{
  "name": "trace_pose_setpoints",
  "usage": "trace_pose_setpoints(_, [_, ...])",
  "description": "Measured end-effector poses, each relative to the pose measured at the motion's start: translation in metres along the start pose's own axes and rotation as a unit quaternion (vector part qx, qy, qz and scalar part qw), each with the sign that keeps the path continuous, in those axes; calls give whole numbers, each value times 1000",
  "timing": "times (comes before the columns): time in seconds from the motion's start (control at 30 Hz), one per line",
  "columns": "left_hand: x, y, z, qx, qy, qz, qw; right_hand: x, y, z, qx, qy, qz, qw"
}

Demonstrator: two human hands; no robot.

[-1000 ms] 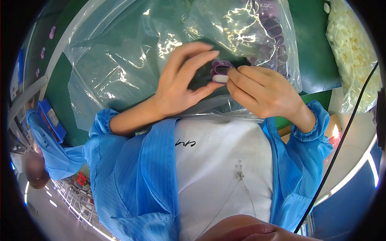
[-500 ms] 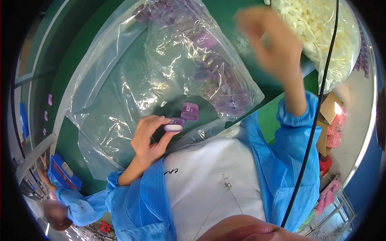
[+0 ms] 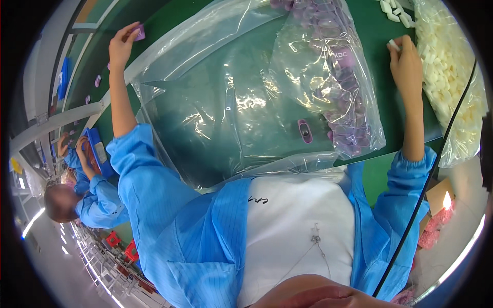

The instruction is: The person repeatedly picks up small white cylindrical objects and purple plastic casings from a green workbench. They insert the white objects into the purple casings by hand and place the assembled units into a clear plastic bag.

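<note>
My left hand [image 3: 121, 47] is stretched out to the far left, thumb and fingers closed on a small purple plastic case [image 3: 139, 32]. On the right, my right hand [image 3: 408, 64] pinches a small white oblong piece [image 3: 394, 44] between thumb and fingers. One open purple oval case [image 3: 305, 131] lies by the mouth of a clear plastic bag [image 3: 205, 113]. Inside that bag, many purple cases [image 3: 352, 110] are heaped along its right side. A second clear bag [image 3: 448, 87], full of white pieces, stands beyond my right hand, with several loose white pieces [image 3: 398, 11] near it.
A green work table [image 3: 393, 97] lies under the bags. To the left runs a lane with spaced purple cases [image 3: 97, 81]. A blue bin [image 3: 102, 154] stands by a co-worker in a blue smock [image 3: 102, 205]. A black cable [image 3: 436, 164] crosses the right side.
My left hand has moved from the bag's front to the far left with a purple case. My right hand, blurred before, now holds a white piece. The view has shifted left.
</note>
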State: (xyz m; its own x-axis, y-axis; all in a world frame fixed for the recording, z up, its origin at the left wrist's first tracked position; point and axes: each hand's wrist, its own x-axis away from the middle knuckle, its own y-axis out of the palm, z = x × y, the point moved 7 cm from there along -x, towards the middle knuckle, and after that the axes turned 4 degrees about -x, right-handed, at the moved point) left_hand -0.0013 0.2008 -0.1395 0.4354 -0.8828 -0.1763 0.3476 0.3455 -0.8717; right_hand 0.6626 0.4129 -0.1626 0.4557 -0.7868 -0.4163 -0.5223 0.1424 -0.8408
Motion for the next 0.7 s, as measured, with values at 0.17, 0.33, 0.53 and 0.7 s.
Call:
trace_pose_setpoints(0.17, [-26,35,2,98,81,-177,976,38,-23,-25,-41,79,-1,996])
trace_pose_setpoints(0.33, [24,18,140,-104,144,54,983,78,-46,-30,-202,131,8,971])
trace_pose_setpoints(0.53, [206,102,363,187,341,-187,902,121,-72,-164,-406,-25,-30,913])
trace_pose_setpoints(0.7, [237,154,363,326,204,-221,896,135,-48,-201,-348,-88,-76,930])
